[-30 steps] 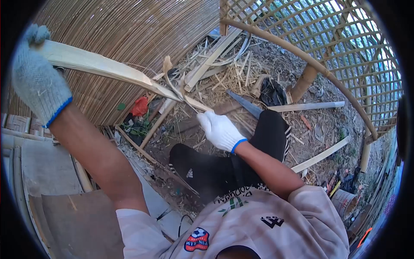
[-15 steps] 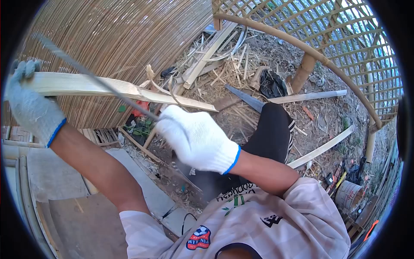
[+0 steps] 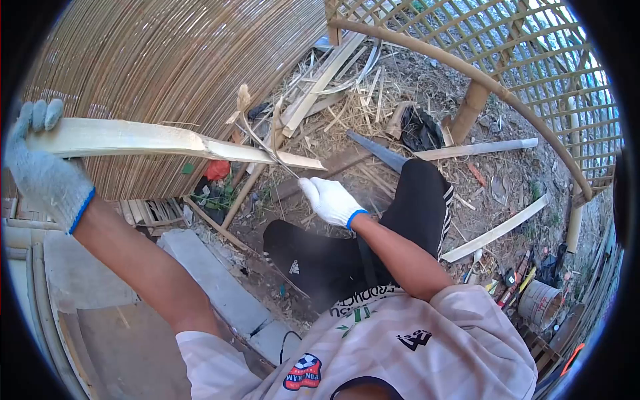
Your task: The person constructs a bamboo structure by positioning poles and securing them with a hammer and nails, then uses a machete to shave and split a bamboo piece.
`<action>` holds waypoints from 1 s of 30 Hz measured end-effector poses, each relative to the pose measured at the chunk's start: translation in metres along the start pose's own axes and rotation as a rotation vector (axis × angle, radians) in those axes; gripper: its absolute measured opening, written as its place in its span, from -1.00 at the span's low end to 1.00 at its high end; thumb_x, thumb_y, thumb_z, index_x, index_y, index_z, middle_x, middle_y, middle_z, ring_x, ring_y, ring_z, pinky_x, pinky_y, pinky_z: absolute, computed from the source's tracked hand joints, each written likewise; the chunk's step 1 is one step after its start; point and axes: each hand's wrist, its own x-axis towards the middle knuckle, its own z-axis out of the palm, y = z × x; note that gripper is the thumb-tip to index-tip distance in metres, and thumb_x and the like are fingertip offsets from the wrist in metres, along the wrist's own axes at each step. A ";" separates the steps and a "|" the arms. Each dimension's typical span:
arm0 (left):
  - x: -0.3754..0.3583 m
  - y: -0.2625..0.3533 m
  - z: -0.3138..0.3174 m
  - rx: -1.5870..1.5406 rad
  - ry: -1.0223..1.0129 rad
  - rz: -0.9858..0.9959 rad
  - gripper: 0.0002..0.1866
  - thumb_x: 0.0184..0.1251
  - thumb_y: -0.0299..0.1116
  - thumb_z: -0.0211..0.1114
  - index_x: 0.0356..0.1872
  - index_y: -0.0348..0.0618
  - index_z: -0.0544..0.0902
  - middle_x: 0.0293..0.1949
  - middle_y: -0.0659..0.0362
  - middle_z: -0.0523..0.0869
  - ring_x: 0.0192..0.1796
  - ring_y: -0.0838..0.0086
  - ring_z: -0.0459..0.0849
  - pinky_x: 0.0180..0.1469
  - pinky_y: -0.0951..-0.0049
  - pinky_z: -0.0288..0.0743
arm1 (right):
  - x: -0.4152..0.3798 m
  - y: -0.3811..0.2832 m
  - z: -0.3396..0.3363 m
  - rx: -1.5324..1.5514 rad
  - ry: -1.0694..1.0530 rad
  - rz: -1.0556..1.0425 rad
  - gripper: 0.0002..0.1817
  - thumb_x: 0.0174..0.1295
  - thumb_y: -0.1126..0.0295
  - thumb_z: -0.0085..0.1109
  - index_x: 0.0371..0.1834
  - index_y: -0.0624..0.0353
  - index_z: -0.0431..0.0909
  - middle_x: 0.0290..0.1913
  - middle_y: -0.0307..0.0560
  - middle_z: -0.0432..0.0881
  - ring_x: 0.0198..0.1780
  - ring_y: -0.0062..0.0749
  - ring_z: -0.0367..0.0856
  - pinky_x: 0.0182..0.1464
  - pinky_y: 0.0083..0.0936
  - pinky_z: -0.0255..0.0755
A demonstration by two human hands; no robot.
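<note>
A long pale bamboo strip stretches from the left side toward the middle of the view. My left hand, in a grey-white work glove with a blue cuff, is closed around its left end. In a cleaner white glove, my right hand is closed on a long knife whose handle is hidden in the fist. Its thin blade shows nearly edge-on and overlaps the strip close to its right end. Curled bamboo shavings stand up beside the strip there.
A slatted bamboo wall rises behind the strip. Shavings and offcuts litter the ground, with a saw blade near my knee. A woven lattice panel stands at right, above a bucket. Grey slabs lie at left.
The right hand has swung down and away to the right, bringing the knife from above the strip's middle to near its right end. The strip's left end has dropped slightly in view.
</note>
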 end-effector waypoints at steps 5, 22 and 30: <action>-0.003 -0.010 0.028 0.216 0.158 0.008 -0.85 0.44 -0.38 0.13 -0.33 -0.12 0.37 -0.42 0.23 0.26 -0.35 0.42 0.24 -0.24 0.33 0.24 | 0.013 -0.010 -0.015 0.281 -0.322 0.259 -0.42 0.69 -0.02 -0.28 -0.05 0.30 0.57 -0.13 0.40 0.71 -0.01 0.42 0.68 0.09 0.20 0.49; 0.007 -0.020 0.029 0.332 0.126 0.202 -0.84 0.21 -0.44 0.20 -0.19 -0.08 0.48 -0.51 0.32 0.27 -0.55 0.56 0.21 -0.54 0.51 0.13 | 0.046 0.036 -0.004 -0.071 -0.175 0.047 -0.36 0.62 -0.15 -0.08 0.02 0.34 0.63 -0.11 0.50 0.72 0.06 0.43 0.68 0.13 0.06 0.52; 0.004 -0.025 0.027 0.313 0.112 0.181 -0.84 0.20 -0.45 0.20 -0.19 -0.09 0.49 -0.52 0.31 0.27 -0.55 0.55 0.22 -0.53 0.50 0.14 | 0.002 0.058 0.029 -0.052 0.088 0.037 -0.52 0.41 0.01 0.30 0.05 0.24 0.50 -0.25 0.24 0.76 -0.25 0.23 0.77 -0.08 0.02 0.64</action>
